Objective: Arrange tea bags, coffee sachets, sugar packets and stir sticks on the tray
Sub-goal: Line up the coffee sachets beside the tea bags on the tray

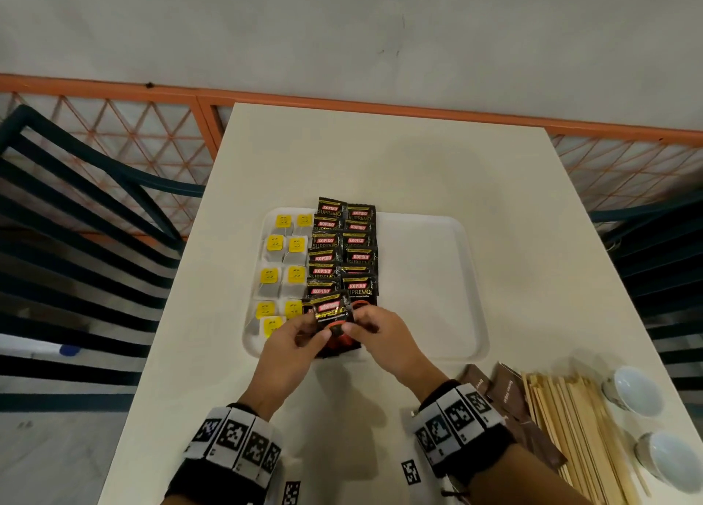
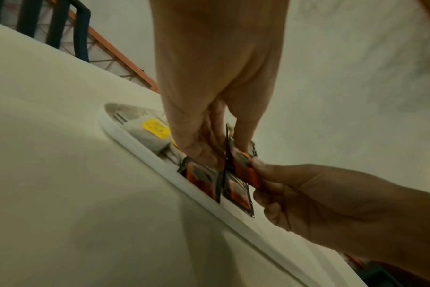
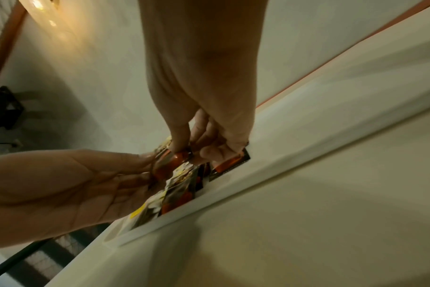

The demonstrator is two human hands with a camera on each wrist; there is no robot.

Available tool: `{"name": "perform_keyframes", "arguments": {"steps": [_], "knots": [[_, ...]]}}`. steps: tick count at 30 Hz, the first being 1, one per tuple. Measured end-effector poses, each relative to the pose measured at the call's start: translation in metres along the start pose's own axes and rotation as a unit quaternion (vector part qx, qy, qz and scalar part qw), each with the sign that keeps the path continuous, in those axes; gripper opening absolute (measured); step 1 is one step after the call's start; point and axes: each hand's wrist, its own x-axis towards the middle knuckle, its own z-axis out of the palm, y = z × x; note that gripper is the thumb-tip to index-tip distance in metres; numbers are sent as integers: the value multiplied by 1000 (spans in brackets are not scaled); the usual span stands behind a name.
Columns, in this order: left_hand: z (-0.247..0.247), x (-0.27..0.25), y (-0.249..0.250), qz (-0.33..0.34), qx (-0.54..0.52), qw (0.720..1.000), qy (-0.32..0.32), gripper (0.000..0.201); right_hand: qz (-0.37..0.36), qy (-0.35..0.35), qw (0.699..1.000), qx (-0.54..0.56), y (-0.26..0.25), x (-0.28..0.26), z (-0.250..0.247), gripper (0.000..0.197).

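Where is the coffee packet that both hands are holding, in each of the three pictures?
Head: held coffee sachet, low centre, pinched by left hand and right hand.
Left wrist: centre.
Right wrist: centre-left.
Shared landmark: white tray near rim.

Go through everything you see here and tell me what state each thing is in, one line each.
Left hand: pinching a coffee sachet.
Right hand: pinching the same sachet.
Tea bags: laid in rows on the tray.
Stir sticks: piled on the table, off the tray.
Brown sugar packets: off the tray.
Two cups: upright.
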Motion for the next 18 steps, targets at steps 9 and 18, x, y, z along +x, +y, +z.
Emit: {"name": "perform_keyframes", "arguments": {"steps": [9,18], "knots": [[-13,-22,-11,-9,46,999,-5,15,58,118,989,-64,15,-1,-7,22],[1,-46,-16,-13,78,996,-33,15,29,135,983,-120,16,-19,-14,22]]}}
